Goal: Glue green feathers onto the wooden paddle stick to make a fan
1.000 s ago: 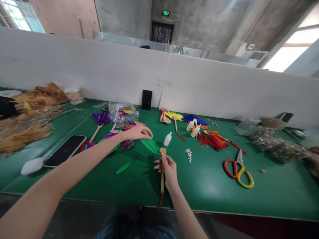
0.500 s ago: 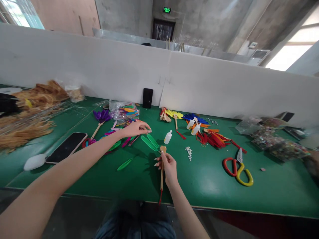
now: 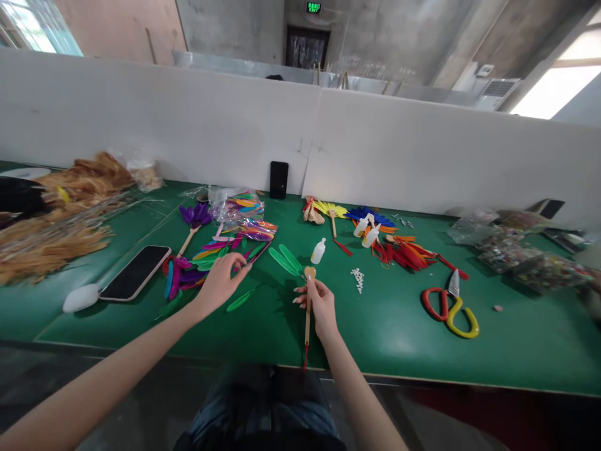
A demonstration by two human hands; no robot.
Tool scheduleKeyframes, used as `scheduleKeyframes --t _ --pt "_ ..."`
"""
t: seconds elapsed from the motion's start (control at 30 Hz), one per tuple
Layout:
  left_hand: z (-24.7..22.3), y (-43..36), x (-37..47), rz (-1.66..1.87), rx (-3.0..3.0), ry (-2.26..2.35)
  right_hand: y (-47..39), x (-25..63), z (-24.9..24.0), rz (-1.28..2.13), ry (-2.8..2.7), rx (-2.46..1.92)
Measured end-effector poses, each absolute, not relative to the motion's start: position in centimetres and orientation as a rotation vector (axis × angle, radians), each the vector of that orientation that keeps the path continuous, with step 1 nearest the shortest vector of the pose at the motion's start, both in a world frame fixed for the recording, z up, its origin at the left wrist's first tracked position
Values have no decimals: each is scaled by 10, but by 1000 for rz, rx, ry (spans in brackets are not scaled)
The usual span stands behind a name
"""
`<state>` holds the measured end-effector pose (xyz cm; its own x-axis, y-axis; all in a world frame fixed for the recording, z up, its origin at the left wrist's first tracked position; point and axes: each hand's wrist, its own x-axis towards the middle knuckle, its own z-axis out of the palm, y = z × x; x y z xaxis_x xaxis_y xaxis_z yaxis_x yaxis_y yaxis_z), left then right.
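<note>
My right hand [image 3: 322, 305] is closed around a wooden fan handle [image 3: 308, 322] with a rounded top and a red cord at its lower end. Green feathers [image 3: 287, 260] spread from the top of this handle toward the upper left. Over the pile of coloured feathers [image 3: 206, 255], my left hand [image 3: 222, 279] has its fingertips pinched together, beside a thin dark stick-like tool [image 3: 261, 250]; what they grip, if anything, is hidden. A single green feather [image 3: 240, 300] lies on the table between both hands. Just beyond the handle stands a white glue bottle [image 3: 318, 252].
Scissors [image 3: 451, 307] with red and yellow handles lie at right, past small white beads [image 3: 357, 280]. Finished-looking yellow [image 3: 330, 210] and purple feather fans [image 3: 195, 216] lie farther back. A phone [image 3: 136, 274] rests at left. A white partition [image 3: 399, 150] borders the table's far side.
My left hand has moved down and left, from above the green feathers to the feather pile. My right hand still holds the handle in nearly the same place.
</note>
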<state>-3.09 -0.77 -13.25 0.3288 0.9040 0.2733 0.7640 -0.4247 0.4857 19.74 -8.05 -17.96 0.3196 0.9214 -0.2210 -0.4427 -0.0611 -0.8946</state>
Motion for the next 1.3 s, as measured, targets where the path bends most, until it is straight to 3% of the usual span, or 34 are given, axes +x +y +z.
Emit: scheduleKeyframes --t 0.3,0.63,0.8,1.0,1.3 --pt "-159 -65 -50 180 2800 1699 -81 197 -176 1222 -542 -1181" --pt "-155 -63 -56 375 2777 1354 -85 196 -173 1235 -558 -1161" --pt "-120 -67 -57 619 2276 1100 -85 194 -172 1306 -593 -1141" --pt "-88 -62 -48 556 1689 900 -87 184 -163 1417 -653 -1099" --pt "-91 -61 -37 588 1890 1017 -86 177 -150 1526 -701 -1044"
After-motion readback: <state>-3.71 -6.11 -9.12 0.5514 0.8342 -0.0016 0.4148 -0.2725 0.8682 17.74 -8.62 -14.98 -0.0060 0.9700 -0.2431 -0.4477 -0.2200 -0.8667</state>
